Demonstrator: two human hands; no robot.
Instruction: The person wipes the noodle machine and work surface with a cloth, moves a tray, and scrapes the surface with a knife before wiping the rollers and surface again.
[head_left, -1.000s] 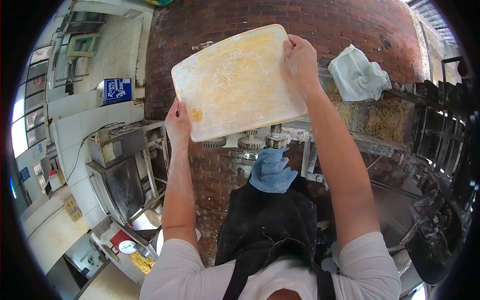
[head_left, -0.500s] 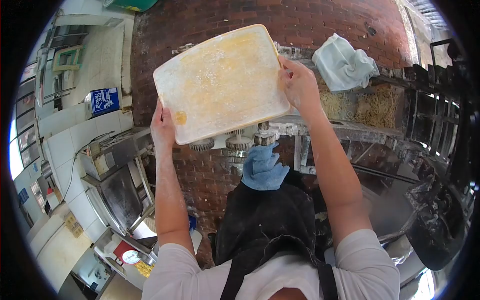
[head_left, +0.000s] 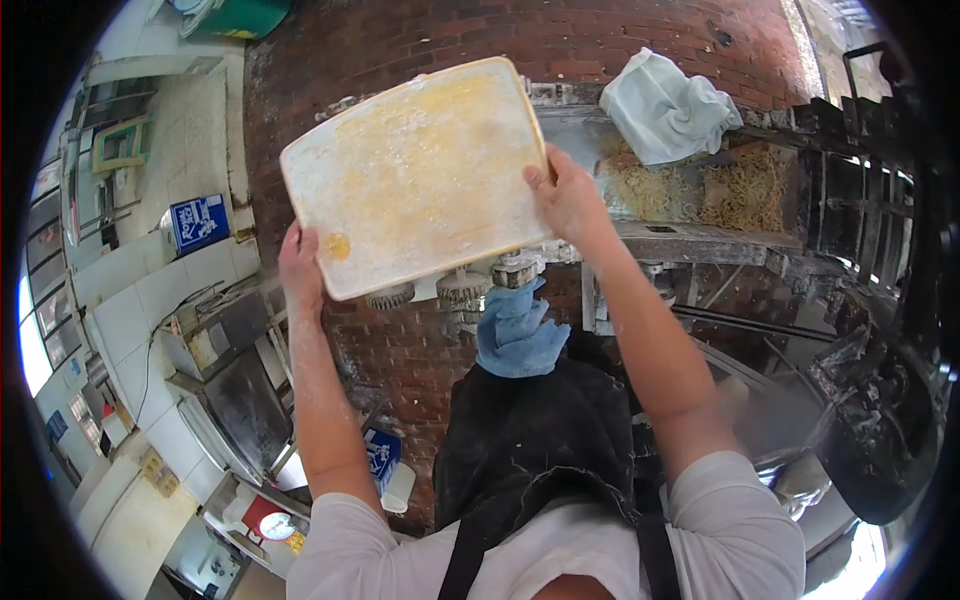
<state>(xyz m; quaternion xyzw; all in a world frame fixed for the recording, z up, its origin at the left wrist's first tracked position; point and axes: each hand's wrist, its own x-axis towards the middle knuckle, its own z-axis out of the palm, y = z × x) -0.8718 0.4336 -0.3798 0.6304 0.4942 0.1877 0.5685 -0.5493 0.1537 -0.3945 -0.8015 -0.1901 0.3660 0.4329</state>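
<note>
A pale yellow rectangular plastic tray (head_left: 420, 170), dusted with white flour, is held up at a tilt in front of me. My left hand (head_left: 300, 265) grips its lower left edge, fingers mostly behind it. On the right edge, my right hand (head_left: 568, 198) is closed with the thumb across the near face. Behind the tray stands a floury machine with gear wheels (head_left: 462, 288), partly covered. A blue cloth (head_left: 520, 335) hangs from the machine just below the tray.
To the right, noodle strands (head_left: 740, 192) lie in a trough, with a pale cloth (head_left: 670, 108) draped at its far side. A blue box (head_left: 198, 224) sits on the left ledge. A red scale (head_left: 275, 522) stands lower left, and a green container (head_left: 235, 15) at the top.
The tray and both hands have shifted slightly left in view, with the grip unchanged. The surroundings have shifted a little too, as the camera turned.
</note>
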